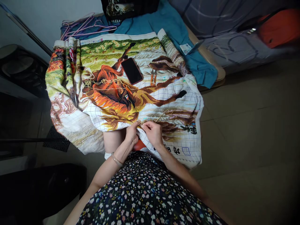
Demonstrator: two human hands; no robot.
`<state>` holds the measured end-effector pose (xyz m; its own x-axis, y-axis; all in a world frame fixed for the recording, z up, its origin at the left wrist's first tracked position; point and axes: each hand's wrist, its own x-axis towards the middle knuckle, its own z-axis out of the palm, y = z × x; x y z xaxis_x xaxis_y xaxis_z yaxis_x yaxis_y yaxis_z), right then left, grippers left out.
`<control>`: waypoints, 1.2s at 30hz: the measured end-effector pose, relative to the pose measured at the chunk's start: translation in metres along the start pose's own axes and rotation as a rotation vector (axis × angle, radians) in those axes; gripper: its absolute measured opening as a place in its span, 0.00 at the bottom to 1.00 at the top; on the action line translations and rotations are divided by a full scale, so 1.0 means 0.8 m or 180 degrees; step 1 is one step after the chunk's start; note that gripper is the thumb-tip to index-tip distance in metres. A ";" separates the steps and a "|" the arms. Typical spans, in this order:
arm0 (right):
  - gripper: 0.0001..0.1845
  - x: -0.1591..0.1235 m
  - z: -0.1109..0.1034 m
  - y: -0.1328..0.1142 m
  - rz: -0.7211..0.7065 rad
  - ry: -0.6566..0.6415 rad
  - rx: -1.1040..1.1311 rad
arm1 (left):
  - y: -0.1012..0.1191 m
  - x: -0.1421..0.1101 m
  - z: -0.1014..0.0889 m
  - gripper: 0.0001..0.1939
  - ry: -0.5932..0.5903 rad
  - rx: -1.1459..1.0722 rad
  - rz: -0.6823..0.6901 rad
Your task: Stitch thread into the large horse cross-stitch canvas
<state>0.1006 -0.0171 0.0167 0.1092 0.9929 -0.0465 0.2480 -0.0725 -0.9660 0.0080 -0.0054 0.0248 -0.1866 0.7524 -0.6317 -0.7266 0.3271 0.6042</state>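
Gripping the near fold of a white, gridded cloth stitched in brown and green (161, 93), which stretched left to right beyond, the left hand (131, 135) sat beside the right hand (153, 134), fingertips pinched, their contents indiscernible.

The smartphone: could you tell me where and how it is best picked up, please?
Probably by both long edges, near mid-length, from above: the smartphone is a thin slab lying flat, screen up, on the cross-stitch canvas, with both edges exposed. The orange-handled snips lie to its right.
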 end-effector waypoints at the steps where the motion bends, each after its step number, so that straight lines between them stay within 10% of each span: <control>1: 0.11 0.000 0.000 -0.001 0.0005 0.0000 0.0005 | 0.000 0.000 0.000 0.06 -0.0007 -0.0007 -0.0002; 36: 0.08 0.015 0.001 -0.022 0.0121 -0.0064 0.0080 | -0.003 -0.003 -0.001 0.12 -0.0315 -0.0263 -0.0056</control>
<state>0.0970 -0.0041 0.0332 0.0987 0.9912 -0.0881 0.2197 -0.1080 -0.9696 0.0098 -0.0088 0.0247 -0.1101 0.8011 -0.5883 -0.7819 0.2956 0.5489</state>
